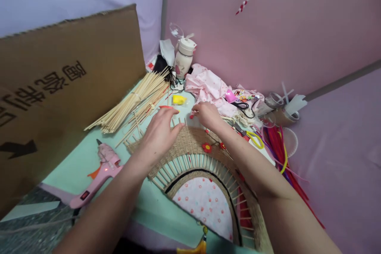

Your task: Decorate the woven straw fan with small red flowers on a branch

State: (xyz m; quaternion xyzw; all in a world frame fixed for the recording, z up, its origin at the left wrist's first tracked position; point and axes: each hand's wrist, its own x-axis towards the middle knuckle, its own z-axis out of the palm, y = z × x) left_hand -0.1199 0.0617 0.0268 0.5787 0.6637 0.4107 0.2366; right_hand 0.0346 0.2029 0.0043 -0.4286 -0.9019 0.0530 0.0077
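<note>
Head view: left hand (159, 135) lay flat, fingers spread, on the woven arch (193, 143) on the table (149, 206); right hand (206, 114) pinched a red piece (192, 116) at its far rim. The outer band seemed fully woven, with flowers (206, 147) fixed and stick ends bare. Sticks (133, 103), glue gun (101, 170) and scissors (253, 137) lay near, none blocking the hands

A pink glue gun (102, 172) lies on the green table (149, 206). Thin wooden sticks (133, 101) pile up beside a big cardboard sheet (68, 87). Yellow scissors (254, 139) lie near red strings (275, 141), maybe pipe cleaners.
</note>
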